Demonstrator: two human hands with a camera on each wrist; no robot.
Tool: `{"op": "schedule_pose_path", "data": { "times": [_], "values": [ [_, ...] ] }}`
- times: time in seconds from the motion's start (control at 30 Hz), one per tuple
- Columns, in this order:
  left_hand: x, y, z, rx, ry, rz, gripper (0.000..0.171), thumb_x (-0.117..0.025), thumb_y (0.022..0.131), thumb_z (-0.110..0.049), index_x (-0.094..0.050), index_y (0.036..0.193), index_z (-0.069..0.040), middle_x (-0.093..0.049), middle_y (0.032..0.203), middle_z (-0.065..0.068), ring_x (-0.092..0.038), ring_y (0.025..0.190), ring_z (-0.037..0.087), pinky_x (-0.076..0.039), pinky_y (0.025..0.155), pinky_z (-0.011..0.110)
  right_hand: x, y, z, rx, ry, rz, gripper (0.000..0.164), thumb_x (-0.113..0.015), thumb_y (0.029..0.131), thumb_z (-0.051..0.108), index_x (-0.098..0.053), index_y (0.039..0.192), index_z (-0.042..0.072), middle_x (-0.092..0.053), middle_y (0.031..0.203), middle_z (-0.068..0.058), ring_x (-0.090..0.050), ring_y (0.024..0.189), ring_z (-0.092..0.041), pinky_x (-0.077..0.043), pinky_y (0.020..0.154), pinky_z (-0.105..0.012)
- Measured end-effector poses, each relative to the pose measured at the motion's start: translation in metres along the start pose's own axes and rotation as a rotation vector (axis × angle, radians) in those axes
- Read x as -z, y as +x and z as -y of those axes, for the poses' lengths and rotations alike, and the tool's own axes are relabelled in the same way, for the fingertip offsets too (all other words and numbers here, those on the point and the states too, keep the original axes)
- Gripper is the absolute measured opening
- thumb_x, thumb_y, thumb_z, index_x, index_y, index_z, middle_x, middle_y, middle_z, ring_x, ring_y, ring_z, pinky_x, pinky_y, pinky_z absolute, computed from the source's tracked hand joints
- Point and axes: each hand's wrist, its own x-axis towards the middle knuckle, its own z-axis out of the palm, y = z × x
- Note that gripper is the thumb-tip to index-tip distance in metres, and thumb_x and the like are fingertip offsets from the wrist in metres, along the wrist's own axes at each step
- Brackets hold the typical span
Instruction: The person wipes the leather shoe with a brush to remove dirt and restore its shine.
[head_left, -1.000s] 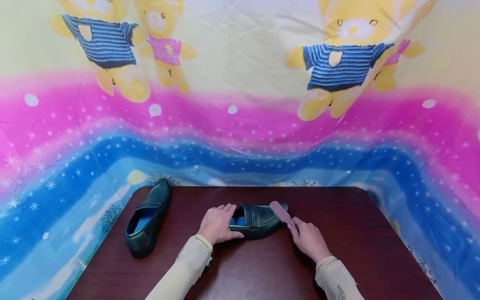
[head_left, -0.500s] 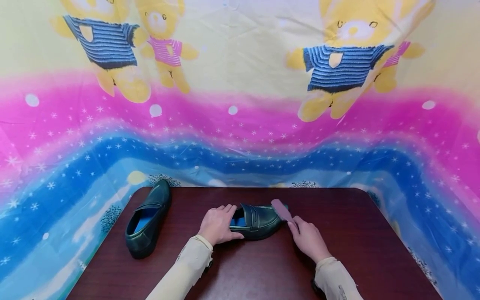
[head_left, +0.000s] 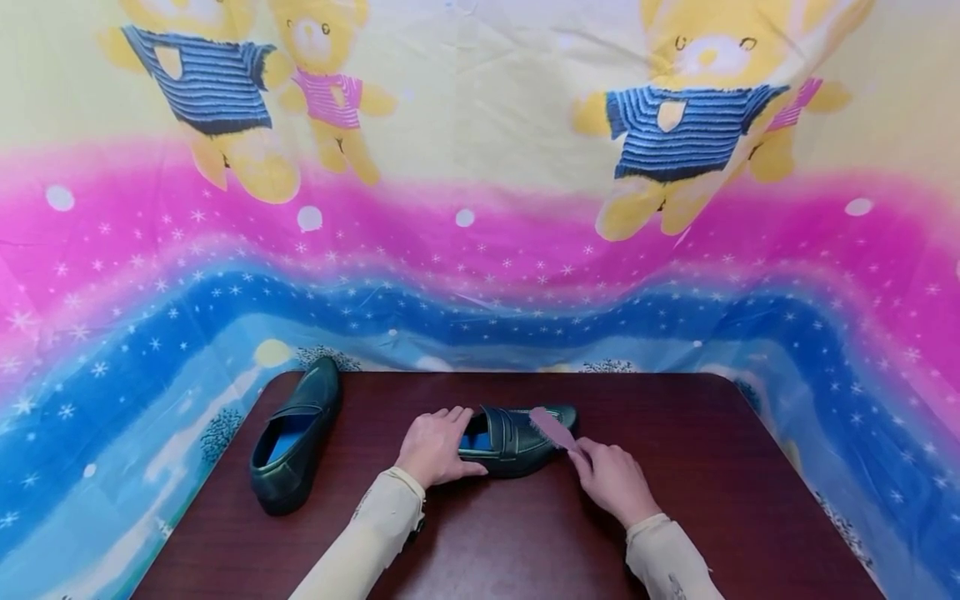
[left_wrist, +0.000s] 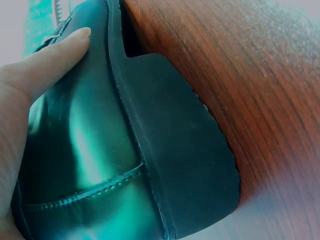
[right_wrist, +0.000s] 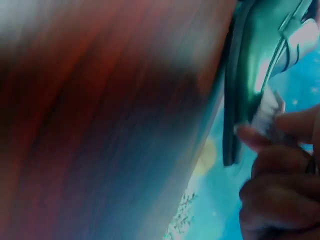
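Left hand (head_left: 438, 450) holds the back of a dark shoe (head_left: 517, 442) on a brown table (head_left: 487, 537), toe at three o'clock, right hand (head_left: 617, 483) grips a pink brush (head_left: 555, 430) over the toe, other shoe (head_left: 306, 467) at nine o'clock

The head view looks forward and down from above, farthest back, across the table (head_left: 495, 542). All 3 views share the central shoe (head_left: 513, 442): left wrist looks closely at its heel (left_wrist: 175, 135), mid-frame; right wrist, tilted sideways, sees its front (right_wrist: 248, 75), upper right.
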Motion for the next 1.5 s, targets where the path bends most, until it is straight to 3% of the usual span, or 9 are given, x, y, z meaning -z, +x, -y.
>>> {"op": "schedule_pose_path", "data": {
  "times": [0.17, 0.47, 0.57, 0.7, 0.83, 0.93, 1.03, 1.3, 1.5],
  "values": [
    [0.002, 0.001, -0.002, -0.004, -0.003, -0.004, 0.097, -0.066, 0.079, -0.082, -0.053, 0.15, -0.017, -0.06, 0.149, 0.006, -0.061, 0.132, 0.026, -0.052, 0.106, 0.044, 0.001, 0.006, -0.01, -0.019, -0.105, -0.142, 0.021, -0.068, 0.1, 0.023, -0.074, 0.114, 0.009, -0.073, 0.085, -0.009, -0.065, 0.068, -0.026, -0.056, 0.064, -0.049],
    [-0.002, -0.001, -0.002, -0.005, 0.003, 0.005, 0.099, -0.066, 0.079, -0.083, -0.053, 0.15, -0.017, -0.06, 0.149, 0.006, -0.061, 0.133, 0.027, -0.052, 0.107, 0.044, 0.002, 0.007, -0.014, -0.105, -0.079, -0.148, 0.026, -0.066, 0.101, 0.023, -0.072, 0.119, 0.006, -0.072, 0.08, -0.01, -0.062, 0.064, -0.025, -0.054, 0.06, -0.048],
    [-0.002, -0.002, -0.001, -0.004, 0.003, 0.003, 0.099, -0.066, 0.078, -0.084, -0.053, 0.15, -0.017, -0.06, 0.149, 0.006, -0.061, 0.133, 0.027, -0.052, 0.107, 0.044, 0.002, 0.006, -0.011, -0.095, -0.032, -0.122, 0.025, -0.064, 0.103, 0.025, -0.071, 0.118, 0.006, -0.065, 0.073, -0.005, -0.057, 0.062, -0.021, -0.051, 0.06, -0.042],
    [-0.002, -0.002, -0.001, -0.004, -0.002, 0.006, 0.099, -0.066, 0.078, -0.084, -0.053, 0.15, -0.016, -0.06, 0.149, 0.006, -0.06, 0.133, 0.027, -0.052, 0.107, 0.044, 0.0, 0.003, -0.003, -0.065, 0.111, -0.008, 0.023, -0.06, 0.106, 0.027, -0.07, 0.119, 0.01, -0.056, 0.068, 0.001, -0.05, 0.061, -0.015, -0.045, 0.066, -0.034],
    [-0.001, -0.001, -0.001, -0.004, -0.001, 0.007, 0.099, -0.066, 0.078, -0.083, -0.053, 0.15, -0.016, -0.06, 0.149, 0.006, -0.06, 0.133, 0.027, -0.052, 0.107, 0.044, -0.002, 0.0, 0.008, -0.052, 0.221, 0.073, 0.024, -0.062, 0.105, 0.027, -0.074, 0.121, 0.013, -0.072, 0.089, 0.002, -0.062, 0.08, -0.011, -0.054, 0.08, -0.039],
    [-0.001, -0.001, -0.001, -0.005, 0.001, 0.006, 0.099, -0.066, 0.079, -0.083, -0.053, 0.15, -0.016, -0.06, 0.149, 0.006, -0.06, 0.134, 0.027, -0.052, 0.108, 0.044, -0.004, -0.001, 0.014, -0.045, 0.252, 0.068, 0.022, -0.065, 0.103, 0.025, -0.077, 0.118, 0.014, -0.077, 0.107, 0.0, -0.069, 0.095, -0.013, -0.057, 0.091, -0.046],
    [-0.002, -0.001, 0.0, 0.0, 0.001, 0.009, 0.099, -0.066, 0.078, -0.083, -0.054, 0.15, -0.016, -0.06, 0.149, 0.006, -0.06, 0.134, 0.027, -0.051, 0.108, 0.043, -0.005, -0.001, 0.016, -0.046, 0.257, 0.063, 0.021, -0.067, 0.102, 0.024, -0.079, 0.117, 0.014, -0.077, 0.11, -0.002, -0.07, 0.097, -0.015, -0.058, 0.091, -0.046],
    [-0.002, 0.0, 0.001, 0.002, -0.005, -0.001, 0.098, -0.067, 0.078, -0.083, -0.054, 0.15, -0.017, -0.061, 0.148, 0.006, -0.061, 0.132, 0.026, -0.052, 0.107, 0.044, -0.004, 0.001, 0.004, -0.015, 0.108, 0.005, 0.023, -0.071, 0.099, 0.022, -0.078, 0.118, 0.012, -0.073, 0.081, 0.004, -0.056, 0.067, -0.008, -0.053, 0.073, -0.036],
    [-0.002, 0.0, 0.0, 0.003, -0.003, 0.001, 0.097, -0.067, 0.078, -0.083, -0.053, 0.15, -0.018, -0.06, 0.149, 0.004, -0.06, 0.133, 0.026, -0.052, 0.108, 0.044, 0.0, 0.004, -0.009, 0.013, -0.043, -0.127, 0.028, -0.07, 0.099, 0.024, -0.076, 0.122, 0.007, -0.077, 0.091, -0.009, -0.067, 0.071, -0.021, -0.058, 0.069, -0.047]
  ]
}}
